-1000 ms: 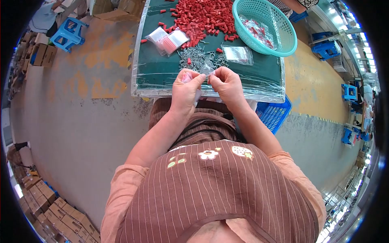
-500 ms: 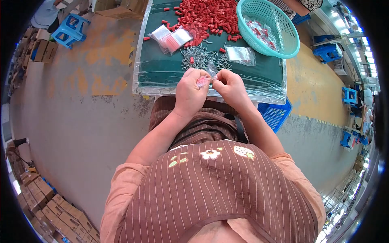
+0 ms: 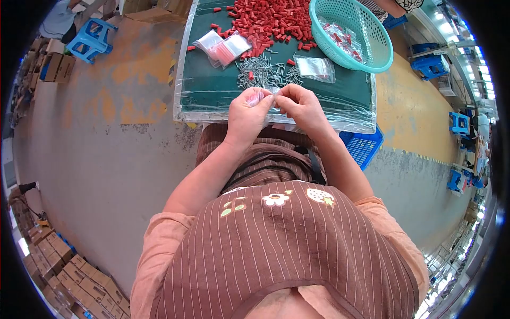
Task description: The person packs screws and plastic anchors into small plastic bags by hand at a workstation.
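Over the table's near edge, my left hand [image 3: 247, 116] is closed round a small clear plastic bag [image 3: 255, 99] with something red or pink showing through it. My right hand [image 3: 303, 106] pinches the bag's other end, its fingertips almost touching those of the left. Just beyond both hands lies a pile of grey screws [image 3: 261, 72], with a red plug on it. Farther back is a large heap of red plastic plugs [image 3: 273, 24]. Flat clear bags [image 3: 223, 49] lie left of the screws, and another stack of bags [image 3: 315, 69] lies to the right.
A turquoise perforated basket [image 3: 376, 50] holding filled bags stands at the table's right. The green table top [image 3: 204, 98] has a plastic-wrapped edge. A blue crate [image 3: 363, 146] sits below right. Blue stools [image 3: 92, 40] and cardboard boxes [image 3: 85, 282] stand around; part of another person shows at top right.
Both hands have shifted slightly upward and the right fingertips have moved closer to the left hand. The clear end of the bag shows less between them. The table items have stayed put.
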Tool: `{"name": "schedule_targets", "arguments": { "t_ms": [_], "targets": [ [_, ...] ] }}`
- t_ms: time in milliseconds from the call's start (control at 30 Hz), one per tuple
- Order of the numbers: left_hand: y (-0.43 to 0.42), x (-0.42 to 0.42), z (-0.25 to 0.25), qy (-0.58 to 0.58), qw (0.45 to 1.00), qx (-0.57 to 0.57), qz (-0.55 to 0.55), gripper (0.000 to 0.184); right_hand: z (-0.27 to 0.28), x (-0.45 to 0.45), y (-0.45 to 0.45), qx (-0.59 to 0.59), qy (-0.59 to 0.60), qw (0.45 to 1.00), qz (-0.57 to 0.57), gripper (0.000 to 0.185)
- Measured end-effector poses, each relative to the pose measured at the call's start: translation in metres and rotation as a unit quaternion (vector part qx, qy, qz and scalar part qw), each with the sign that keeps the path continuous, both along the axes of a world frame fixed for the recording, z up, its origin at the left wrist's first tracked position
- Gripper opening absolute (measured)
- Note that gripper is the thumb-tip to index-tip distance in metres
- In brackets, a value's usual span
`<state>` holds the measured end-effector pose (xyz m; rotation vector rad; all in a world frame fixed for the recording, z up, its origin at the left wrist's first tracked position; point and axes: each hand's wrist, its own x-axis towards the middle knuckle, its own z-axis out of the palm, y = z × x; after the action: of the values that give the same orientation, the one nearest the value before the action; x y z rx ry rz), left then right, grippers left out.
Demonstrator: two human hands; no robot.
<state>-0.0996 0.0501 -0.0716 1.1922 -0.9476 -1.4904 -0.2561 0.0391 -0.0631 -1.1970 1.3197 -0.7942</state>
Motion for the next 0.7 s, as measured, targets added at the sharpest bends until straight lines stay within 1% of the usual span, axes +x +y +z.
{"name": "schedule_targets", "arguments": {
  "t_ms": [133,233,333,400,500,633,700],
  "targets": [
    [0.0,0.001,0.002,-0.009,1.0,-0.006,-0.017,0.005,-0.006,-0.001,0.0,-0.009,-0.006,1.0,-0.008,0.021],
    [0.003,0.0,0.006,-0.025,1.0,-0.001,-0.016,0.005,-0.013,0.0,0.002,-0.073,0.054,0.996,-0.011,0.02],
    [0.003,-0.002,0.004,-0.048,0.999,-0.013,-0.005,0.005,-0.002,0.004,0.004,-0.04,0.058,0.997,-0.029,0.018],
    [0.003,-0.004,-0.003,-0.044,0.999,-0.017,0.014,0.005,0.003,0.009,0.006,-0.076,0.089,0.993,-0.033,0.017],
    [0.005,-0.007,-0.002,-0.141,0.989,-0.042,0.03,0.006,0.001,0.012,0.009,-0.098,0.11,0.988,-0.042,0.016],
    [0.004,-0.009,-0.002,-0.129,0.99,-0.04,0.048,0.008,0.001,0.016,0.009,-0.124,0.127,0.983,-0.055,0.016],
    [0.004,-0.01,-0.008,-0.111,0.99,-0.051,0.068,0.008,0.002,0.015,0.009,-0.114,0.116,0.985,-0.057,0.017]
  ]
}}
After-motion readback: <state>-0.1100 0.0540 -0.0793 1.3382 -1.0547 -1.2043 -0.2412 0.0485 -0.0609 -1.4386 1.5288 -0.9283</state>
